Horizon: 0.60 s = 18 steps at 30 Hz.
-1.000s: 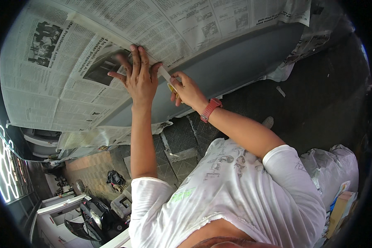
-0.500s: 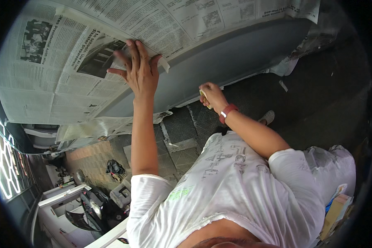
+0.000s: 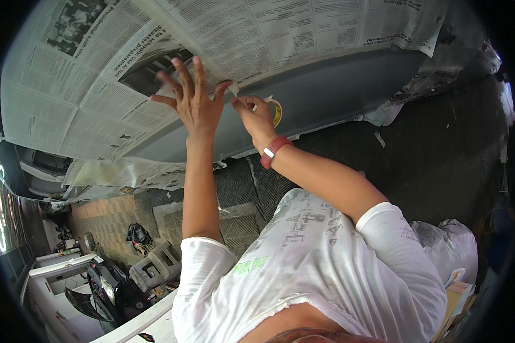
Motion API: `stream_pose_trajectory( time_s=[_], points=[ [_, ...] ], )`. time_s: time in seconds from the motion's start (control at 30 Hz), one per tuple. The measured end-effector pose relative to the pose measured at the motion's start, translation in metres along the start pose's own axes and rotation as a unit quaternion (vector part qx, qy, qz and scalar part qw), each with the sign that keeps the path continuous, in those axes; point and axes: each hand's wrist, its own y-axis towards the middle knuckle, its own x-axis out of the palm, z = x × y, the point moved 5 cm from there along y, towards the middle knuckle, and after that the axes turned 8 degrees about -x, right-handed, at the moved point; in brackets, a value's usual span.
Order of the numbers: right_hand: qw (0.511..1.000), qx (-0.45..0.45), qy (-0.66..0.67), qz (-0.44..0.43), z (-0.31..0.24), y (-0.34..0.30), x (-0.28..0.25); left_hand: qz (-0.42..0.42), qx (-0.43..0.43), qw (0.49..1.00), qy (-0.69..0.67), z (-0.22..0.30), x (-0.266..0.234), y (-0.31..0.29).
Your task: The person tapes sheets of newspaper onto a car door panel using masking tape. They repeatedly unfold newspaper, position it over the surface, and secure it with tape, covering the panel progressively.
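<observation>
Sheets of newspaper [image 3: 303,34] cover most of a large curved panel, leaving a grey strip [image 3: 326,80] of its surface bare. Fingers spread, my left hand [image 3: 199,111] rests against the paper beside that strip, its thumb next to a short loose end of pale tape [image 3: 234,90]. My right hand [image 3: 257,121], with a red-banded watch at the wrist, holds a roll of masking tape [image 3: 277,112] with a yellow core. Its thumb and finger are close to the loose tape end; whether they touch it I cannot tell.
More paper and thin plastic sheeting [image 3: 126,174] hang along the panel's lower edge. Below is a dark patterned floor [image 3: 234,228] with a black bag [image 3: 137,234] on it. A grey plastic block-like object [image 3: 154,268] and a white bag [image 3: 449,246] stand near me.
My right hand has moved up and left with the tape roll, from below the panel's edge to beside my left hand. The left hand stays on the paper, fingers shifting slightly.
</observation>
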Motion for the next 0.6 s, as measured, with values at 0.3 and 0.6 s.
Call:
stream_pose_trajectory(
  time_s=[0.3,0.6],
  points=[
    [0.899,-0.361,-0.216,0.122,-0.045,-0.006,-0.003,-0.026,0.003,1.000,-0.004,-0.010,0.012,-0.007],
    [0.727,-0.564,-0.391,0.027,-0.083,0.020,-0.024,-0.026,-0.016,1.000,-0.006,-0.012,0.020,-0.015]
  ],
)
